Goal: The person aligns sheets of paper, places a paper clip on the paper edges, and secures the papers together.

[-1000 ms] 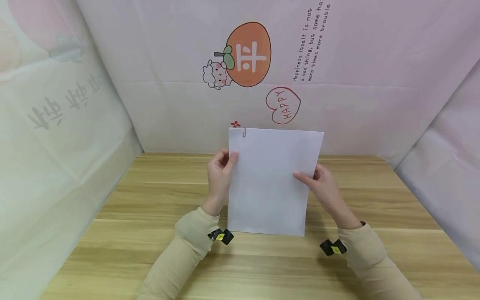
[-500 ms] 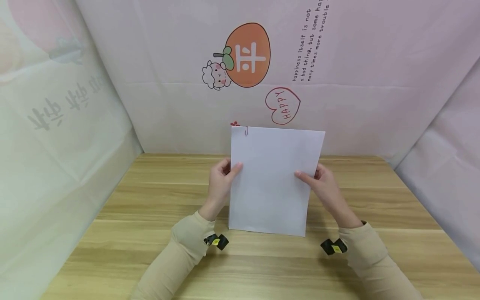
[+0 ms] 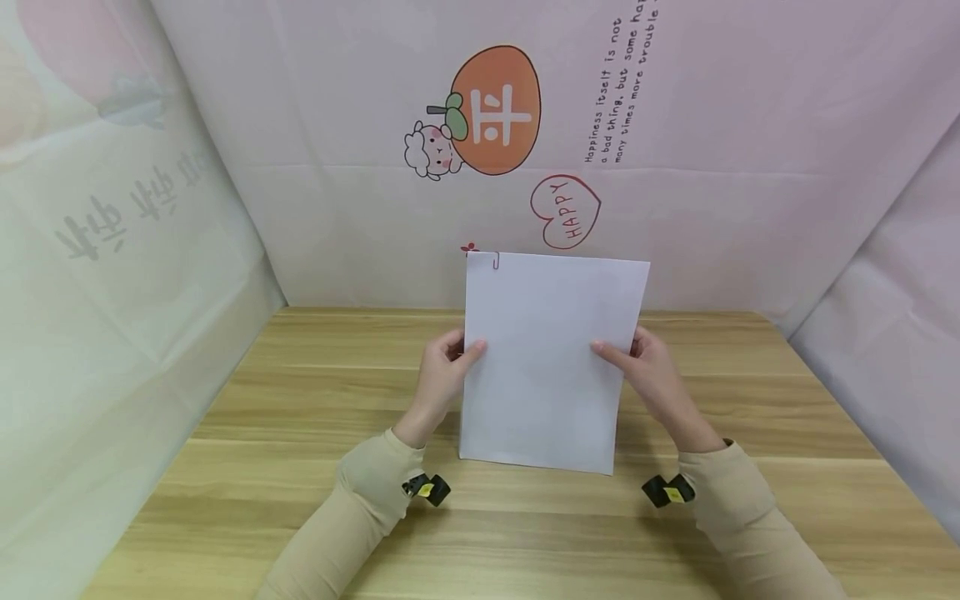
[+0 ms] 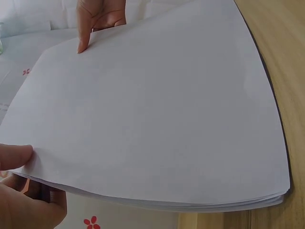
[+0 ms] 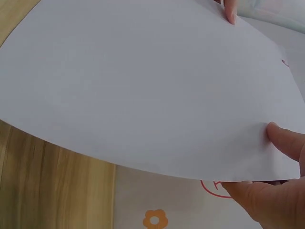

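Observation:
A thin stack of white paper sheets [image 3: 551, 392] is held up, tilted, over the wooden table. My left hand [image 3: 441, 375] pinches its left edge, thumb on the front face and curled fingers behind. On the opposite edge my right hand [image 3: 654, 379] grips in the same way, its thumb [image 5: 286, 140] pressed flat on the top sheet. A reddish paper clip [image 3: 496, 261] sits on the top edge near the left corner. Several layered sheet edges [image 4: 228, 206] show in the left wrist view. The fingers behind the paper are mostly hidden.
The wooden table [image 3: 300, 467] extends around the paper and meets a printed cloth backdrop [image 3: 360, 233] at the back. More cloth hangs on the left [image 3: 150, 317] and right sides. Each sleeve carries a small black wrist camera [image 3: 426, 490].
My left hand has slid down the left edge of the paper, away from the clipped corner. The sheets have shifted slightly right; my right hand has hardly moved.

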Demonstrator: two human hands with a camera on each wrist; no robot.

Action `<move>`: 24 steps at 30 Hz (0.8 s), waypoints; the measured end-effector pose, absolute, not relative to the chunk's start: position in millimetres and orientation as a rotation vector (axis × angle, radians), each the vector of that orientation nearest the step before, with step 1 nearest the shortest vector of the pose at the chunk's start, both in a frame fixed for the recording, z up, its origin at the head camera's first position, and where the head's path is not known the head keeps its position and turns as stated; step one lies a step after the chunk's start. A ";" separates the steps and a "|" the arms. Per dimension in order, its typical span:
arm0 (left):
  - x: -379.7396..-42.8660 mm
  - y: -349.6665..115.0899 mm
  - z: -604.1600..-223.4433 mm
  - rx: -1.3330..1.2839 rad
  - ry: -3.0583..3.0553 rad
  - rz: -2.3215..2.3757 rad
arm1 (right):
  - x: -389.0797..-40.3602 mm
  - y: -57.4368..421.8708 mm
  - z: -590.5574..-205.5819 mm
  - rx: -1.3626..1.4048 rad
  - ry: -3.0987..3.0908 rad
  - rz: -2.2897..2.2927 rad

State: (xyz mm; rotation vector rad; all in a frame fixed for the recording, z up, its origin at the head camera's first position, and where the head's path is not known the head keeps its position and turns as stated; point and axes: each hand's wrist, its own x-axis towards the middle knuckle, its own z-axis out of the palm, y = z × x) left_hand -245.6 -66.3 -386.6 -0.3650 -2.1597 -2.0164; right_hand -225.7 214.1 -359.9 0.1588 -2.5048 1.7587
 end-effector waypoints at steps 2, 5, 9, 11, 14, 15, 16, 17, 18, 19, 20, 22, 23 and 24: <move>-244.9 -65.8 -385.3 -0.360 -2.170 -2.000 | -226.1 215.2 -359.4 0.150 -2.525 1.738; -237.8 -64.8 -376.4 -0.360 -2.173 -1.980 | -227.1 217.1 -358.8 0.163 -2.555 1.711; -226.1 -63.5 -363.5 -0.377 -2.163 -1.951 | -228.9 220.4 -357.8 0.225 -2.602 1.672; -224.1 -63.2 -360.9 -0.372 -2.162 -1.945 | -229.5 222.1 -357.9 0.258 -2.630 1.641; -231.6 -63.7 -368.7 -0.356 -2.160 -1.957 | -230.2 224.6 -358.6 0.296 -2.665 1.614; -235.0 -63.9 -371.9 -0.345 -2.164 -1.967 | -230.5 225.4 -359.1 0.305 -2.675 1.607; -238.5 -64.1 -375.3 -0.335 -2.168 -1.978 | -230.8 226.2 -359.6 0.312 -2.681 1.610; -242.4 -64.3 -379.3 -0.332 -2.167 -1.983 | -231.2 226.7 -360.1 0.315 -2.685 1.613; -246.3 -64.5 -383.1 -0.330 -2.167 -1.988 | -231.8 227.2 -360.5 0.313 -2.689 1.615; -248.3 -64.6 -384.7 -0.330 -2.168 -1.986 | -232.4 227.7 -361.0 0.312 -2.695 1.611; -250.3 -64.4 -385.7 -0.330 -2.168 -1.985 | -233.1 228.0 -361.3 0.309 -2.700 1.607; -253.4 -64.3 -386.7 -0.328 -2.174 -1.977 | -234.7 228.5 -361.3 0.302 -2.707 1.607; -254.7 -64.1 -386.8 -0.326 -2.179 -1.973 | -235.7 228.8 -361.1 0.299 -2.711 1.609; -255.9 -63.9 -386.6 -0.323 -2.183 -1.974 | -236.6 229.2 -360.8 0.296 -2.717 1.610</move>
